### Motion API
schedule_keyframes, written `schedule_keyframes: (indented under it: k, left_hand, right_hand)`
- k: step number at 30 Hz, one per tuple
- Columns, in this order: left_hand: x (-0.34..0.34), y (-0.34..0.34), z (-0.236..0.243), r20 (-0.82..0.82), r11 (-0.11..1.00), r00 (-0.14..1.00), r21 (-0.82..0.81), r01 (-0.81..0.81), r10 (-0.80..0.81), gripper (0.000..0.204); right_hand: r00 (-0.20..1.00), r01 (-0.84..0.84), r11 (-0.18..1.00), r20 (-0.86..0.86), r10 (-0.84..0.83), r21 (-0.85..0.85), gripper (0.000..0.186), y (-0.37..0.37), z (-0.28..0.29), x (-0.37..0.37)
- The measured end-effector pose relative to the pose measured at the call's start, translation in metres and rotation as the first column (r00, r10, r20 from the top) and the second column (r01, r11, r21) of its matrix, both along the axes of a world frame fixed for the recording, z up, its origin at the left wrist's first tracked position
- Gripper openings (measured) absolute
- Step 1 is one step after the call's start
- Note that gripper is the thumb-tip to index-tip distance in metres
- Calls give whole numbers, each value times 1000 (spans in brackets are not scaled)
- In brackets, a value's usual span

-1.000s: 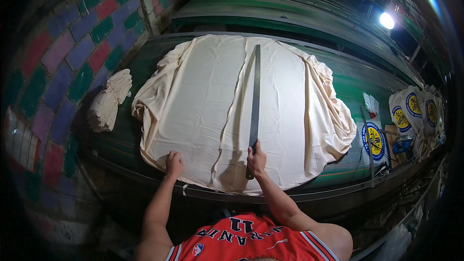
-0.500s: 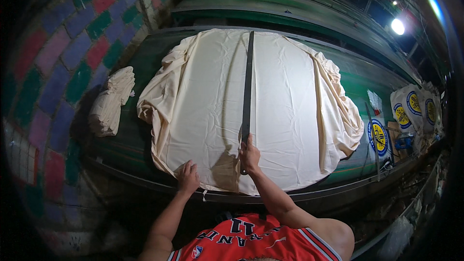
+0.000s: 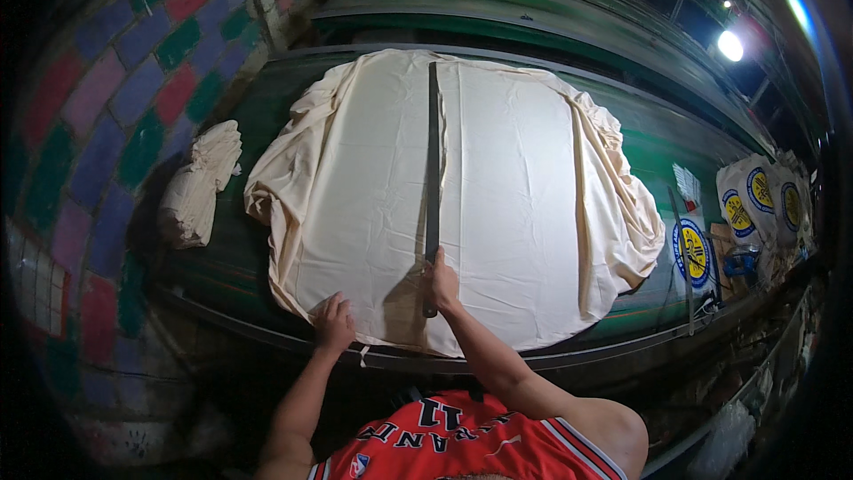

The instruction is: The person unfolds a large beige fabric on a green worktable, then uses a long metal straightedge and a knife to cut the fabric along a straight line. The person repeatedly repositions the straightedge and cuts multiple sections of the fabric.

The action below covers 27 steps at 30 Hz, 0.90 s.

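A wide cream cloth lies spread in front of me, bunched in folds along its left and right sides. My right hand is closed round the near end of a long dark straightedge. The straightedge points away from me across the cloth, left of its middle, and a crease runs just to its right. My left hand rests on the cloth's near left edge, fingers stretched out and holding nothing.
The cloth lies on a long green table. A cream cloth bundle sits at the left, by a painted brick wall. On the right are printed cloths, a thin bar and a blue object.
My right hand has moved the straightedge left across the cloth. The left hand has shifted slightly left and stays at the near edge.
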<state>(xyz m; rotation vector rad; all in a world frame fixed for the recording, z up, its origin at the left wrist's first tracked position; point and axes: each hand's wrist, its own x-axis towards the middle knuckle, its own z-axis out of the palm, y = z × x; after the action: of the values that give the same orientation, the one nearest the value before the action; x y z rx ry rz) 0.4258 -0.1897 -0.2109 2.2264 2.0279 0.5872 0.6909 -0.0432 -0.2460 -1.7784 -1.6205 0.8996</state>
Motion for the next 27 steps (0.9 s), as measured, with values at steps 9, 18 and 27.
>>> schedule_keyframes:
  k: [9, 18, 27]
  left_hand:
    - [4, -1, -4, -13, 1000, 1000, 10, -24, 24, 40]
    - [10, -2, 0, -61, 999, 998, -5, -35, 35, 40]
    - [10, -4, -1, -26, 999, 998, 3, -50, 50, 38]
  right_hand:
    - [998, 51, 996, -47, -48, 75, 50, -45, 58, 56]
    - [989, 147, 961, -47, -140, 232, 38, 2, 55, 132]
    - [995, 93, 986, -43, -88, 137, 33, 139, 80, 162]
